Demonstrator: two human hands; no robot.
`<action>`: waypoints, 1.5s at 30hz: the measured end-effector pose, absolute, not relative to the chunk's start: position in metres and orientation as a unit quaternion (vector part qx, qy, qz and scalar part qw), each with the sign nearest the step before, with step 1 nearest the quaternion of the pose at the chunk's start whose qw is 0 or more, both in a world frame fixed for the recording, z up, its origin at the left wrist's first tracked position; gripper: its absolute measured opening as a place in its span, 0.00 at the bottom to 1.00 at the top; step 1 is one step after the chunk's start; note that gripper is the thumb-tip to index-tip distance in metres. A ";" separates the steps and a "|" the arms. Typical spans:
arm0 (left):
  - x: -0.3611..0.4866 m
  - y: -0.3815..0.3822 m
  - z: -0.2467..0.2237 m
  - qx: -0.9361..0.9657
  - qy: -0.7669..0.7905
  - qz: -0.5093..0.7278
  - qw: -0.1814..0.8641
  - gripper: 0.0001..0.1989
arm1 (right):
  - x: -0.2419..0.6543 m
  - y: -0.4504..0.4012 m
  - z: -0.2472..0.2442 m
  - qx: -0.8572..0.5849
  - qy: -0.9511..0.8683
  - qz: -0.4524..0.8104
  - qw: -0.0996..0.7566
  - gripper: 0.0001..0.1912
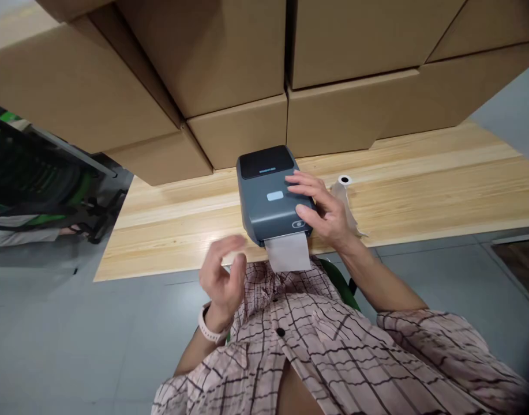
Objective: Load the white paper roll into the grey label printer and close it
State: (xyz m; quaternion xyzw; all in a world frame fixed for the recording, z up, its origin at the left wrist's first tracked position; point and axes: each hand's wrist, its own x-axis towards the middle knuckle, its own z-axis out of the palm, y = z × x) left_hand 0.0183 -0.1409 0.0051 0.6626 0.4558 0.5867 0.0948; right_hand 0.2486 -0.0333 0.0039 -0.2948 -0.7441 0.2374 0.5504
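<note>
A dark grey-blue label printer [264,204] stands on the wooden table, and a blank white paper strip [289,252] hangs out of its front slot over the table's edge. My right hand [322,207] rests on the printer's right side near the front button, its fingers spread over the lid. To the left of the paper, my left hand [223,276] hovers near the table's front edge, fingers curled but apart, holding nothing. Right of the printer lies a small paper roll [344,180] with a crumpled strip trailing from it, partly behind my right hand.
Stacked cardboard boxes [242,129] line the back of the wooden table [169,230]. A green chair [340,282] shows beneath me. At the far left are dark equipment with green parts and part of a person on the grey floor [117,340].
</note>
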 end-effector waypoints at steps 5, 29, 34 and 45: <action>0.028 -0.095 -0.019 0.548 0.556 0.551 0.295 0.39 | 0.244 -0.046 -0.040 -0.365 -0.704 0.309 0.525 0.32; 0.045 -0.169 -0.060 0.411 0.570 0.528 0.477 0.26 | 0.236 -0.051 -0.066 -0.416 -0.694 0.323 0.491 0.41; 0.059 -0.151 -0.044 0.337 0.534 0.434 0.642 0.31 | 0.232 -0.051 -0.066 -0.398 -0.663 0.358 0.523 0.40; 0.026 -0.144 -0.039 0.427 0.543 0.458 0.560 0.33 | 0.246 -0.055 0.010 -0.395 -0.836 -0.040 0.380 0.13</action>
